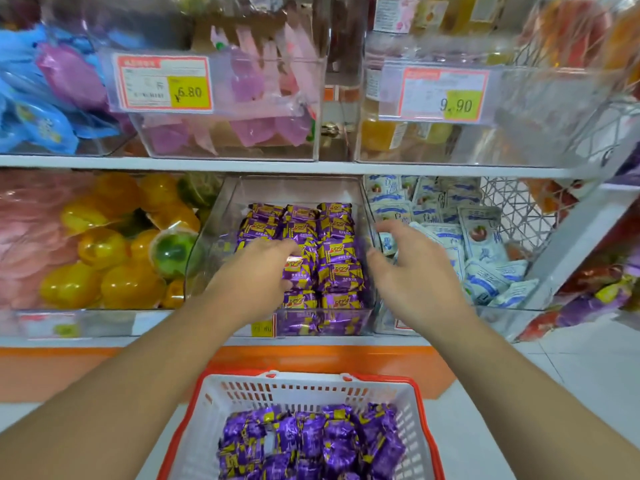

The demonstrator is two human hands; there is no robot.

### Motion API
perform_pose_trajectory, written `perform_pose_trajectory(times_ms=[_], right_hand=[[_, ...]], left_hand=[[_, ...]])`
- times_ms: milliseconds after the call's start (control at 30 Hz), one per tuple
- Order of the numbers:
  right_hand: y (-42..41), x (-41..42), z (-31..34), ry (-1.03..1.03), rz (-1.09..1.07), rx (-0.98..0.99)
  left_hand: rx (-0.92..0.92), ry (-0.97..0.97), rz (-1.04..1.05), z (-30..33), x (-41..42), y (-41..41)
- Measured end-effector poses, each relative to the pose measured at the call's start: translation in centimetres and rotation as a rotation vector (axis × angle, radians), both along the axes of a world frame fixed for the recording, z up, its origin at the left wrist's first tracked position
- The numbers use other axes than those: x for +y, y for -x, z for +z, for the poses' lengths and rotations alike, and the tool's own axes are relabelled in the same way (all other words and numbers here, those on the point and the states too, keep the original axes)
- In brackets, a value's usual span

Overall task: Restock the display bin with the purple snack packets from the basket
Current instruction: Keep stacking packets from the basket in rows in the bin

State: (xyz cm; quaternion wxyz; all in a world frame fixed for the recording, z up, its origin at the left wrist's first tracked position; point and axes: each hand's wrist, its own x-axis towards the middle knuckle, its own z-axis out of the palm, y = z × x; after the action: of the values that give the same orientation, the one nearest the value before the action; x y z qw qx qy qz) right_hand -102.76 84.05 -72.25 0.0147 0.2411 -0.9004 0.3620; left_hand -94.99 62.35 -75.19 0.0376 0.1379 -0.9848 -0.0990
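I see one clear plastic display bin (221,216) holding rows of purple-and-yellow foil snack packets (337,233), too many to count, and one white basket with an orange rim (311,393) holding more. My left hand (256,265) rests on the binned packets, fingers hidden; my right hand (412,268) hovers loosely curled, empty.

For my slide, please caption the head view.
Both hands arrange purple packets in the display bin above the basket.

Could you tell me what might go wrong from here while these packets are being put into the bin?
The left hand presses on neat rows of purple packets in the clear bin; a hard push could knock them askew. The right hand hovers at the wall shared with the white and blue packets, so a packet might drop there. The basket is still quite full, so the bin may overfill.
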Motion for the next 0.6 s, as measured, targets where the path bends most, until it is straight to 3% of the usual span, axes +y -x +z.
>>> perform_pose_trajectory(times_ms=[133, 433, 600], right_hand=[[0.2, -0.3, -0.4, -0.042, 0.032, -0.032], [0.5, -0.1, -0.8, -0.027, 0.029, -0.044], [-0.1, -0.3, -1.0, -0.029, 0.051, -0.017]], left_hand=[[-0.039, -0.056, 0.017, -1.8, 0.2, 1.0], [0.139, -0.093, -0.103, -2.5, 1.3, -1.1], [-0.142, -0.194, -0.136, -3.4, 2.8, -1.7]])
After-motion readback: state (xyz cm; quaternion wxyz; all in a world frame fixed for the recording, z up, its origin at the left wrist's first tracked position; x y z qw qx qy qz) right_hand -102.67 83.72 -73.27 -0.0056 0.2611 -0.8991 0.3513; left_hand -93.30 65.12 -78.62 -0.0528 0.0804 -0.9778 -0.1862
